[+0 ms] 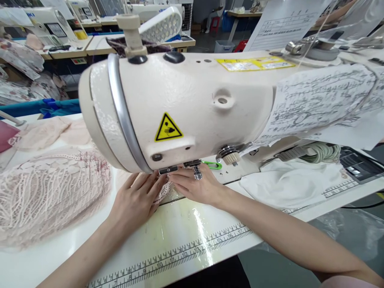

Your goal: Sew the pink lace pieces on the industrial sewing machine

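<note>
The sewing machine (192,92) looms nearest, its pale arm slanting across the view and hiding part of the work at its needle end. Beneath it, the left hand (132,200) lies palm down and open, fingers stretched forward over a pale pink lace piece (163,194), probably to hold it flat. The right hand (204,186) reaches in opposite, fingers extended beside the presser area, perhaps steadying the lace close to the stitching point; whether its fingertips pinch anything, I cannot tell.

On the white worktop (168,240), a heap of pink lace (51,192) lies left of the hands, likely within easy reach. A printed ruler (186,256) follows the front edge. Behind the right hand is a green-handled item (213,165); farther right lie white cloth (282,186) and a pale green coil (325,153). Handwritten papers (318,100) cover the machine's arm, presumably kept in sight as notes.

Across the room, floral fabric (18,60) hangs at left near another sewing machine (48,26); a red stool (214,24) stands farther back, and another person's forearm (337,14) shows upper right.
</note>
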`<state>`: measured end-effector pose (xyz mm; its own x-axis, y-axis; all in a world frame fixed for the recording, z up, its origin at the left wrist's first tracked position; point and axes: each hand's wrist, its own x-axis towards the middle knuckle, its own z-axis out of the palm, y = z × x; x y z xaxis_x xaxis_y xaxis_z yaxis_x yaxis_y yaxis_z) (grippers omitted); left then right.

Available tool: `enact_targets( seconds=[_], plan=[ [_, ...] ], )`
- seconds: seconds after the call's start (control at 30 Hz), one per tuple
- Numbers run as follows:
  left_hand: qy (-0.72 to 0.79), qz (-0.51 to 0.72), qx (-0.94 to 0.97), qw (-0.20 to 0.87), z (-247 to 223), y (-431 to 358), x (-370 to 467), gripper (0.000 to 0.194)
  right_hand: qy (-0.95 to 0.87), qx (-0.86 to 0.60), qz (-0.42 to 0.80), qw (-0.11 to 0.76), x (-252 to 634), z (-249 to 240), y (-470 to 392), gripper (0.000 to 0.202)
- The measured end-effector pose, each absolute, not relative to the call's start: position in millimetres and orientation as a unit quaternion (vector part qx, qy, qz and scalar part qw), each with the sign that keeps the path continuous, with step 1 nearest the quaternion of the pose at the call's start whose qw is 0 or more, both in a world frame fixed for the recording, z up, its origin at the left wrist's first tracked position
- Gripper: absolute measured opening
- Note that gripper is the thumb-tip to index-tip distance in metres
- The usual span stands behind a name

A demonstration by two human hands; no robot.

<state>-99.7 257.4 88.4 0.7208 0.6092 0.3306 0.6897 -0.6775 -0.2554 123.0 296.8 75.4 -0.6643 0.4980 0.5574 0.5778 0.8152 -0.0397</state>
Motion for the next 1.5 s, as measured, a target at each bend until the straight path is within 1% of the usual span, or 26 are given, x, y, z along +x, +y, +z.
enact_targets(
  seconds=[0.17,0.3,0.5,0.67,0.8,1.0,1.23,1.37,1.5],
  plan=[
    [-0.369,-0.107,-0.907,0.173,89,257,-99,0.045,-0.908,-0.319,-0.064,0.265,124,75,298,0.017],
    [-0.372,-0.102,-0.907,0.170,89,257,-98,0.046,-0.908,-0.326,-0.060,0.255,125,71,299,0.022],
    [-0.349,-0.109,-0.914,0.176,90,258,-99,0.043,-0.911,-0.359,-0.093,0.178,124,77,294,0.024],
    [-0.303,-0.129,-0.926,0.184,88,259,-104,0.040,-0.907,-0.370,-0.126,0.155,122,79,289,0.023],
    [-0.302,-0.134,-0.927,0.180,88,260,-106,0.042,-0.906,-0.347,-0.154,0.189,122,73,288,0.021],
    [-0.297,-0.136,-0.927,0.183,89,262,-110,0.040,-0.898,-0.329,-0.182,0.227,120,69,287,0.026],
    [-0.299,-0.142,-0.926,0.183,91,266,-112,0.039,-0.899,-0.259,-0.197,0.293,109,74,288,0.019],
    [-0.299,-0.141,-0.927,0.177,91,265,-111,0.040,-0.891,-0.236,-0.189,0.340,104,72,286,0.016],
    [-0.299,-0.138,-0.929,0.171,91,265,-111,0.038,-0.897,-0.219,-0.164,0.347,103,71,286,0.016]
  ],
)
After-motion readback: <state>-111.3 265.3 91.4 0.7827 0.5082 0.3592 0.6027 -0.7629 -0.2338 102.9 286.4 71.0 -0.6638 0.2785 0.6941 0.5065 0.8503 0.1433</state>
